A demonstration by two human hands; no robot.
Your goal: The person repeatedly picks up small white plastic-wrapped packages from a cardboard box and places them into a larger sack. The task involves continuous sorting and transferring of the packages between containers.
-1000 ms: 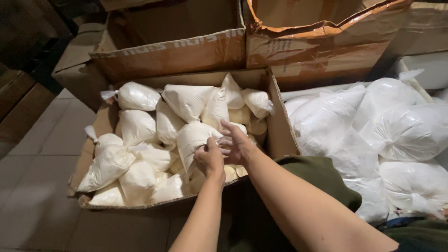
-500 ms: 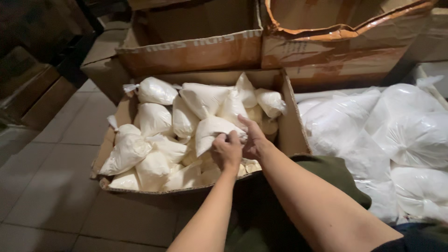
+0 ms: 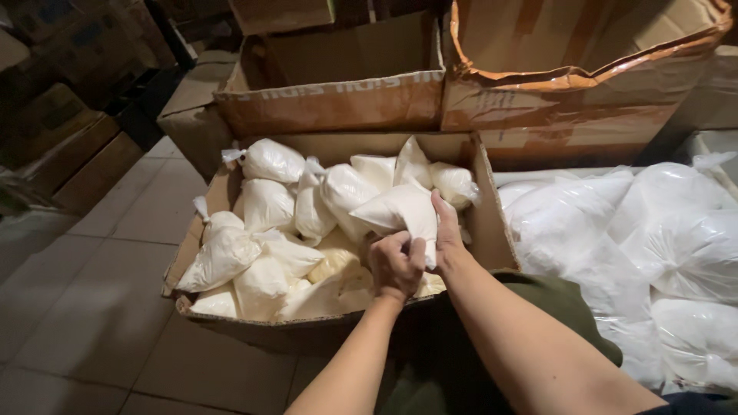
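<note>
Two hands grip one white tied bag (image 3: 400, 211): my left hand (image 3: 396, 265) clenches its lower end, my right hand (image 3: 448, 234) braces its side, lifting it above the other bags (image 3: 265, 204) inside the open cardboard box (image 3: 492, 223) beneath them.

We see creamy white bags (image 3: 400, 211) in a plain brown cardboard box (image 3: 492, 223), brighter white sacks (image 3: 661, 230) alongside, an olive-green garment (image 3: 561, 307), grey floor tiles (image 3: 92, 307).
</note>
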